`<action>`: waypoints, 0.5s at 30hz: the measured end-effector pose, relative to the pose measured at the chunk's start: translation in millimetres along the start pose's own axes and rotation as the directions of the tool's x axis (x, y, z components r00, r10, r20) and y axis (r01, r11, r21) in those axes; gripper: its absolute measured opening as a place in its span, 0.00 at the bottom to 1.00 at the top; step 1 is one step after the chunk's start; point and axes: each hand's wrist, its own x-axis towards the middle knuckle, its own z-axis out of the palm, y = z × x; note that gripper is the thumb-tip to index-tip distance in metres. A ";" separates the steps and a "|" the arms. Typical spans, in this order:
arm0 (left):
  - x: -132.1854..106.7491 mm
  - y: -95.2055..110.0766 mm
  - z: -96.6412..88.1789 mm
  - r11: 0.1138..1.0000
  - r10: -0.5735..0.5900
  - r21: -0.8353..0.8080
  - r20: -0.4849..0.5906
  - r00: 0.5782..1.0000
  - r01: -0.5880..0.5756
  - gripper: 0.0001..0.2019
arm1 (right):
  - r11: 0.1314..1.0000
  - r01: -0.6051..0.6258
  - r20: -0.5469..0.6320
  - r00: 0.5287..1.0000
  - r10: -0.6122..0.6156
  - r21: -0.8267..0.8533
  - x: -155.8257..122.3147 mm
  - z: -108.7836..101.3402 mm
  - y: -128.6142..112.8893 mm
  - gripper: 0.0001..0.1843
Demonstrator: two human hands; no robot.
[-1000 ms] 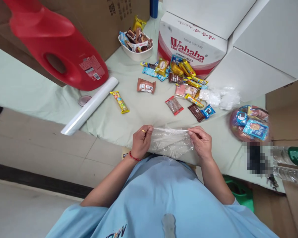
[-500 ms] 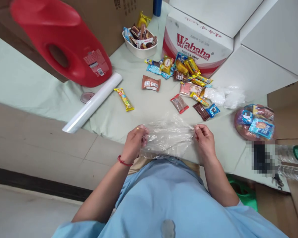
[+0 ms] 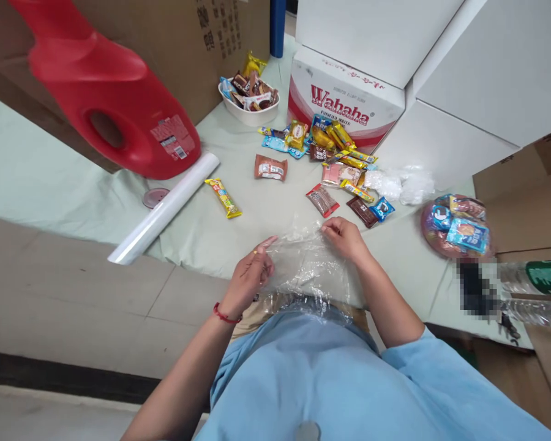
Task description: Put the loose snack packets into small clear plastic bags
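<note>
A clear plastic bag (image 3: pixel 310 266) lies crumpled at the near edge of the pale green table cover (image 3: pixel 239 208). My left hand (image 3: pixel 252 272) pinches its left edge, fingers closed on the film. My right hand (image 3: pixel 344 236) grips the bag's top right edge, a little farther from me than the left. Just beyond the right hand lie a red-brown snack bar (image 3: pixel 322 199) and a dark chocolate pack (image 3: pixel 362 211).
A pile of wrapped snacks (image 3: pixel 330 144) sits before a Wahaha carton (image 3: pixel 344 107). A white bowl of snacks (image 3: pixel 250 98), a red jug (image 3: pixel 114 116), a white film roll (image 3: pixel 163 208), a yellow bar (image 3: pixel 223 197), and a bagged snack bundle (image 3: pixel 457 226) surround it.
My right hand has moved forward and left along the bag's top edge, closer to the left hand. The bag has bunched up and its mouth has lifted.
</note>
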 end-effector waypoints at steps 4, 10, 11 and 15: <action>4.1 -4.6 -14.1 0.983 -0.141 -0.129 -0.085 0.986 0.129 0.32 | 0.889 -0.099 -0.064 0.988 0.143 0.447 9.8 -6.1 8.2 0.22; 15.5 -17.9 -38.4 0.964 0.005 0.255 -0.316 0.949 0.080 0.21 | 0.886 -0.116 -0.198 0.954 0.225 0.449 34.1 -18.7 23.6 0.23; 15.8 -15.5 -41.9 0.913 0.131 0.406 -0.374 0.918 0.035 0.19 | 0.902 -0.107 -0.211 0.954 0.212 0.419 37.7 -19.6 25.5 0.22; 21.1 10.2 -37.7 0.526 0.568 0.821 -0.144 0.810 -0.223 0.12 | 0.956 -0.054 -0.216 0.969 0.120 0.288 48.4 -20.5 25.0 0.18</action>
